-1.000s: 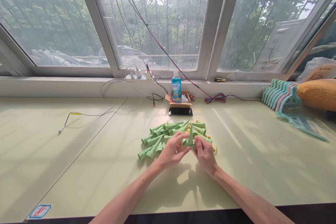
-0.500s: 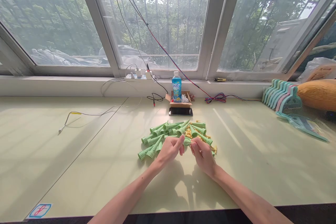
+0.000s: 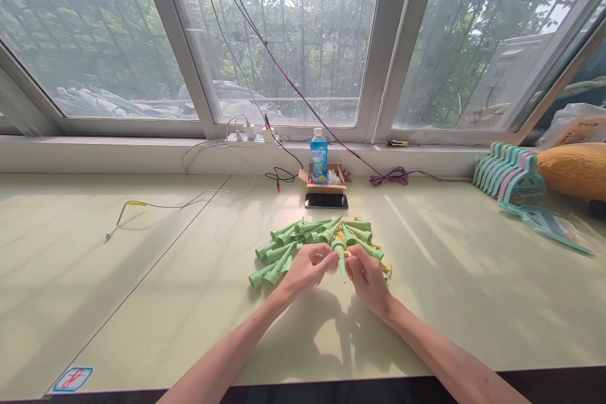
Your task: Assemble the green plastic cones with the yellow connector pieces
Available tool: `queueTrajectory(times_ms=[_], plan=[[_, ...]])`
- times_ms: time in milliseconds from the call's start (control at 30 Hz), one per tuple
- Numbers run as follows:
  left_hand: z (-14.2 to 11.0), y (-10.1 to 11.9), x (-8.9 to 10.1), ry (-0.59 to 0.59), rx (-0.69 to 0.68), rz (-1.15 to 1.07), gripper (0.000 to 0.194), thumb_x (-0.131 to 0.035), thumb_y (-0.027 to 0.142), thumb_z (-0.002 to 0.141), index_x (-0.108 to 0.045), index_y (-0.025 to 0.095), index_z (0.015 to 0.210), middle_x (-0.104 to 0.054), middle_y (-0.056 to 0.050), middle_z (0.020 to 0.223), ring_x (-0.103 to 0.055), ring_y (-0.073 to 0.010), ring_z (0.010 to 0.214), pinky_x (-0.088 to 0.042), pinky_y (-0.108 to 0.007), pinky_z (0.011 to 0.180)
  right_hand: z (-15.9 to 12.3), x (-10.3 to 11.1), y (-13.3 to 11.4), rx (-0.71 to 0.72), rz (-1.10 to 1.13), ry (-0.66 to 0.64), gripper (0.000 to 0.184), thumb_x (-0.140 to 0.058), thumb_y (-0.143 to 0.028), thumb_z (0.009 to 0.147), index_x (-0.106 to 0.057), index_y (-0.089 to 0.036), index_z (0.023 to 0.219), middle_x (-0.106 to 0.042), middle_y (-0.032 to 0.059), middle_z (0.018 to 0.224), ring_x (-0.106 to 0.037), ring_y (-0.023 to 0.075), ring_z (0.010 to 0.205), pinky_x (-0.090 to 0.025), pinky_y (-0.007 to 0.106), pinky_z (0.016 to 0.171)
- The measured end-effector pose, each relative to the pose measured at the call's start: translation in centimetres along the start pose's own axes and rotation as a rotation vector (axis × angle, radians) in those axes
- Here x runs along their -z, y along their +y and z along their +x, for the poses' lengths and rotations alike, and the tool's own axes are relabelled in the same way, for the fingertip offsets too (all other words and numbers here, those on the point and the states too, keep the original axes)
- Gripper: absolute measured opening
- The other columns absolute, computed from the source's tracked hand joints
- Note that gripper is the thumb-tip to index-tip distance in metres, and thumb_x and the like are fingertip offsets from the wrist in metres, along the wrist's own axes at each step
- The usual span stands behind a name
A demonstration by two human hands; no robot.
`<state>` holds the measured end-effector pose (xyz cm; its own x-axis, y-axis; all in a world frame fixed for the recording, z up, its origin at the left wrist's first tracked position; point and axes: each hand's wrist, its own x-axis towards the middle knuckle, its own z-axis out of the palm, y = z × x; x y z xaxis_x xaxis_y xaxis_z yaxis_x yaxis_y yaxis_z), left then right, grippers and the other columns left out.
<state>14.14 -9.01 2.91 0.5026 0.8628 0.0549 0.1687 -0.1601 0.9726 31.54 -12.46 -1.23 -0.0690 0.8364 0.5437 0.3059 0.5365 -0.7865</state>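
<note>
My left hand (image 3: 310, 266) pinches a green plastic watering spike (image 3: 341, 264) between thumb and fingers. The spike's tip points down towards me and its wide ribbed end faces away. My right hand (image 3: 367, 278) is closed on a small yellow valve (image 3: 349, 254) at the spike's right side; the fingers cover most of it. Whether the valve sits in the spike, I cannot tell. Just beyond both hands lies a heap of similar green spikes (image 3: 280, 266). Small yellow valves (image 3: 387, 269) lie among and beside them at the right.
Behind the heap, a dark phone (image 3: 326, 201) lies before a small cardboard box (image 3: 326, 189) with a blue bottle (image 3: 319, 156). Coiled cables (image 3: 395, 177) run along the sill. Pastel hangers (image 3: 514, 173) stand at the far right. A marked label (image 3: 73, 379) is at front left.
The spike has turned in my left hand, so its tip now points down towards me. My left thumb has shifted. My right hand stays almost in place beside it.
</note>
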Motion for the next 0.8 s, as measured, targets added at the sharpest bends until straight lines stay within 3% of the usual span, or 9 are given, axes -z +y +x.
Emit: queueTrajectory(times_ms=[300, 433, 533, 667, 800], plan=[[-0.27, -0.63, -0.21, -0.035, -0.085, 0.074, 0.034, -0.067, 0.048, 0.086, -0.057, 0.017, 0.097, -0.043, 0.008, 0.055, -0.043, -0.0086, 0.048, -0.036, -0.019, 0.046, 0.03, -0.20, 0.00, -0.191, 0.258, 0.025, 0.046, -0.036, -0.051, 0.103, -0.037, -0.022, 0.067, -0.036, -0.0053, 0.056, -0.031, 0.0091, 0.044, -0.026, 0.024, 0.039], [-0.42, -0.42, -0.42, 0.013, -0.245, 0.123, 0.036, -0.070, 0.042, 0.085, -0.059, 0.017, 0.109, -0.057, -0.002, 0.088, -0.048, -0.0071, 0.056, -0.042, -0.020, 0.051, 0.06, -0.21, -0.09, -0.306, 0.367, 0.033, 0.049, -0.041, -0.055, 0.100, -0.039, -0.022, 0.064, -0.036, -0.0060, 0.051, -0.032, 0.0078, 0.039, -0.024, 0.023, 0.035], [-0.47, -0.46, -0.44, -0.009, -0.332, 0.173, 0.032, -0.067, 0.037, 0.088, -0.059, 0.019, 0.114, -0.054, -0.008, 0.112, -0.051, -0.0061, 0.060, -0.044, -0.020, 0.051, 0.06, -0.18, -0.23, -0.322, 0.371, 0.035, 0.051, -0.042, -0.056, 0.099, -0.039, -0.022, 0.061, -0.037, -0.0058, 0.048, -0.033, 0.0078, 0.036, -0.023, 0.023, 0.034], [-0.51, -0.70, -0.56, -0.002, -0.362, 0.244, 0.031, -0.057, 0.035, 0.095, -0.055, 0.023, 0.123, -0.054, -0.010, 0.116, -0.056, -0.0092, 0.067, -0.048, -0.021, 0.055, -0.02, -0.36, -0.29, -0.300, 0.344, 0.067, 0.049, -0.041, -0.054, 0.101, -0.040, -0.022, 0.063, -0.038, -0.0056, 0.048, -0.033, 0.0083, 0.038, -0.025, 0.023, 0.036], [-0.39, -0.70, -0.77, 0.081, -0.338, 0.220, 0.035, -0.049, 0.043, 0.098, -0.053, 0.021, 0.125, -0.058, -0.010, 0.112, -0.054, -0.0092, 0.062, -0.048, -0.022, 0.054, 0.02, -0.63, -0.03, -0.306, 0.351, 0.127, 0.046, -0.040, -0.055, 0.101, -0.039, -0.023, 0.068, -0.036, -0.0064, 0.052, -0.031, 0.0086, 0.041, -0.026, 0.023, 0.037]])
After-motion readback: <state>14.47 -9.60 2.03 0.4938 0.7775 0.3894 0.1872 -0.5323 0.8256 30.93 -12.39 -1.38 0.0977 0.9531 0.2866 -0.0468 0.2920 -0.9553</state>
